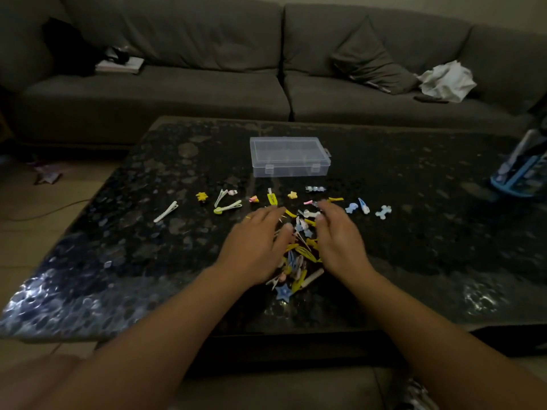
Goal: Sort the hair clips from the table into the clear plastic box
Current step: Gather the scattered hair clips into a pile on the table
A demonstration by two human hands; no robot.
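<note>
Both hands lie on the dark bench (88, 276) in the middle of the frame. The left hand (254, 247) and right hand (337, 241) sit on each side of a pile of hair clips (297, 258), fingers loose, grasping nothing. The clear plastic box (288, 156) sits shut above them.

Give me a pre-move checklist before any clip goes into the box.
1. clear plastic box within reach beyond the clips: ok.
2. Box lid open: not ok, it looks closed.
3. left hand free: ok, fingers spread over the pile of clips.
4. right hand free: cannot tell, blurred.
5. Stray white clip at far left accounted for: ok.
</note>
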